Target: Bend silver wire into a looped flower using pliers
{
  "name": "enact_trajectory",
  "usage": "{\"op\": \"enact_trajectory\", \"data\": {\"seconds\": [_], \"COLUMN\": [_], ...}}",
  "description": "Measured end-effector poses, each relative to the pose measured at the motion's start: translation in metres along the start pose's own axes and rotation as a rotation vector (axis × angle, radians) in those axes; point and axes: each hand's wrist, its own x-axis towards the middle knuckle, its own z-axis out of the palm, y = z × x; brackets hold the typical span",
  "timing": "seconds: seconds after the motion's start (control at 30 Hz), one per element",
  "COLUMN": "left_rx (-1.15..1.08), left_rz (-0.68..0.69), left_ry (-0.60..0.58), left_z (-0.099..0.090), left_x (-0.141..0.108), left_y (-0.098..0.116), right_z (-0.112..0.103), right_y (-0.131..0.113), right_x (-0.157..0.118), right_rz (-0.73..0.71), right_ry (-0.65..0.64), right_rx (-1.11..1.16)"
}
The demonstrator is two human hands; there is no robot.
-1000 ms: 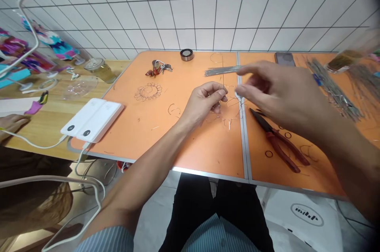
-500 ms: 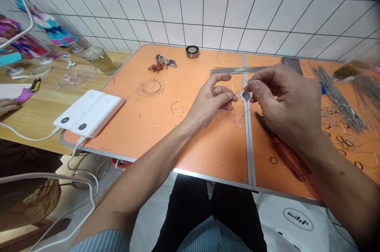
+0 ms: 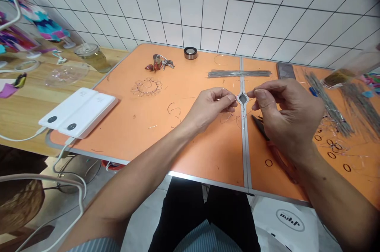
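Observation:
My left hand (image 3: 211, 105) is closed in a pinch over the middle of the orange table (image 3: 190, 153), its fingers curled. Facing it, my right hand (image 3: 289, 115) pinches with thumb and forefinger. A thin wire (image 3: 248, 94) runs between the fingertips of both hands; its fine shape is hard to make out. Under my right hand lie pliers (image 3: 274, 149) with red handles, partly hidden by the hand and wrist. Just beyond the hands rests a bundle of straight wires (image 3: 225, 74). Bent wire scraps (image 3: 227, 118) lie beneath my left hand.
At left are a looped wire ring (image 3: 147, 87), keys (image 3: 160, 63) and white power banks (image 3: 78, 111). A tape roll (image 3: 190, 53) sits near the tiled wall. On the right are more wire bundles (image 3: 332, 105), small dark rings (image 3: 331, 155) and a cup (image 3: 341, 74).
My left hand's raised fingers have curled in. My right hand has lowered a little, still pinching. The whole view has shifted slightly.

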Motion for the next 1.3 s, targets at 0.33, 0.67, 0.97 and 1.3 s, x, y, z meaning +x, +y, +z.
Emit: {"op": "enact_trajectory", "data": {"seconds": [0.33, 0.67, 0.97, 1.3], "left_rx": [-0.042, -0.101, -0.238, -0.277], "left_rz": [0.003, -0.008, -0.041, -0.051], "left_ry": [-0.006, 0.021, 0.053, 0.059], "left_z": [0.001, -0.002, -0.007, -0.007], "left_x": [0.000, 0.001, 0.006, 0.009], "left_y": [0.001, -0.002, -0.001, 0.001], "right_z": [0.004, 0.006, 0.007, 0.012], "right_y": [0.007, 0.010, 0.017, 0.026], "right_x": [-0.006, -0.013, -0.013, -0.015], "right_rz": [-0.044, -0.011, -0.125, -0.140], "right_ry": [0.070, 0.052, 0.067, 0.080], "right_rx": [0.023, 0.026, -0.006, -0.003]}}
